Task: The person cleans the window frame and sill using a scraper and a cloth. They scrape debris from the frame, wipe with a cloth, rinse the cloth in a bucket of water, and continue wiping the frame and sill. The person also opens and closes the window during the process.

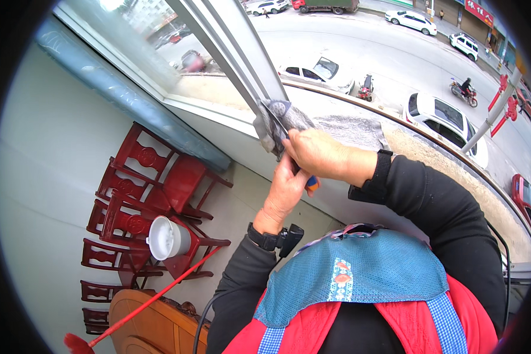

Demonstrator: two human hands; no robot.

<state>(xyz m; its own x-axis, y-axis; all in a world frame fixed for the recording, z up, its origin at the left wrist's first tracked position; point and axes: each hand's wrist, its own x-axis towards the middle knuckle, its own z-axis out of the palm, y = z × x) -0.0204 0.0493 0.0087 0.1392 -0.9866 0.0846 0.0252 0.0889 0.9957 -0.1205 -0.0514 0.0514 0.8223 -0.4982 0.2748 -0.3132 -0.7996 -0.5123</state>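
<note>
Both of my hands are together at the lower corner of a sliding window's frame (243, 57). My left hand (285, 192) is wrapped around the handle of what looks like a screwdriver (312, 183); its blue and orange end sticks out below the fingers. My right hand (323, 152) is closed just above, around the upper part of the tool. The thin metal shaft runs up from the fingers over a wet-looking grey cloth (292, 115). This cloth lies bunched over the bottom end of the frame, hiding the track and partly the shaft's tip.
Another grey cloth (352, 130) lies flat on the outer ledge (418, 152). Red wooden chairs (183, 181) stand along the wall at left, one bearing a white bucket (168, 239). A red-handled duster (155, 296) leans there by a wooden table (159, 323). Outside is a street with vehicles.
</note>
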